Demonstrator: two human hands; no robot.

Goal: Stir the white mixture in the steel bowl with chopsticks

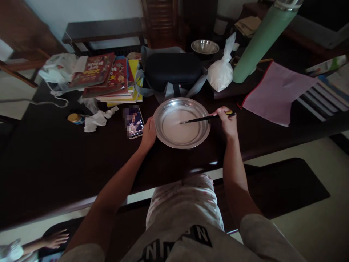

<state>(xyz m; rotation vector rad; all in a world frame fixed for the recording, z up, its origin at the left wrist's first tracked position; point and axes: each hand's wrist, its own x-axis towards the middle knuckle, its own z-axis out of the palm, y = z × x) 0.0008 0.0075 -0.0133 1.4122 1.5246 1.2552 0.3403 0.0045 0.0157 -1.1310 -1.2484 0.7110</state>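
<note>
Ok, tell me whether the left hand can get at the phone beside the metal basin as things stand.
Probably yes. The left hand rests on the rim of the metal basin, and the phone lies face up on the table just to its left, with nothing between them. It would have to let go of the basin first.

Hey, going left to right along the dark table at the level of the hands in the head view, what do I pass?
Small yellow-lidded jar → crumpled white tissue → phone with lit screen → left hand on the rim → round steel pan of white liquid → right hand gripping black chopsticks → pink zip pouch.
</note>
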